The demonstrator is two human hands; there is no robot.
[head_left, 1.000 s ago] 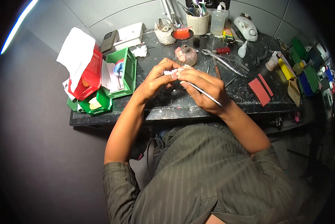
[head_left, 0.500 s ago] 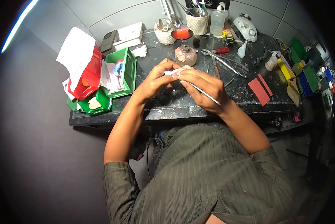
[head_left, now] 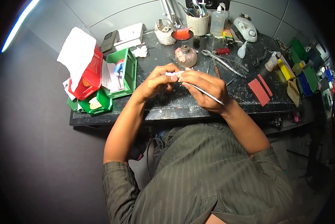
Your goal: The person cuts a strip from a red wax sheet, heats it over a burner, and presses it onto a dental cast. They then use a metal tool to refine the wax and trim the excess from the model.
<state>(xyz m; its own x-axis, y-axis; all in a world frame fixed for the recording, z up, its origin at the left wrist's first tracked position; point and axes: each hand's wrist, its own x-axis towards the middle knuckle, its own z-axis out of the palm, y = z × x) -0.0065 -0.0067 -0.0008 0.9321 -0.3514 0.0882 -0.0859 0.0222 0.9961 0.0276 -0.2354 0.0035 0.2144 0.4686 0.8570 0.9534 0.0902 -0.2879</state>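
Piece (head_left: 170, 74), whitish and partly hidden, sits pinched in left hand (head_left: 156, 82); right hand (head_left: 206, 87) grips a white tool (head_left: 211, 97).

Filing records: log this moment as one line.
left hand: holds small pale piece | right hand: holds slim white tool | red sheets: on bench

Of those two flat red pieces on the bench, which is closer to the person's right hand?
The wider sheet. It lies on the side toward the right hand; the narrow strip lies beyond it, farther off.
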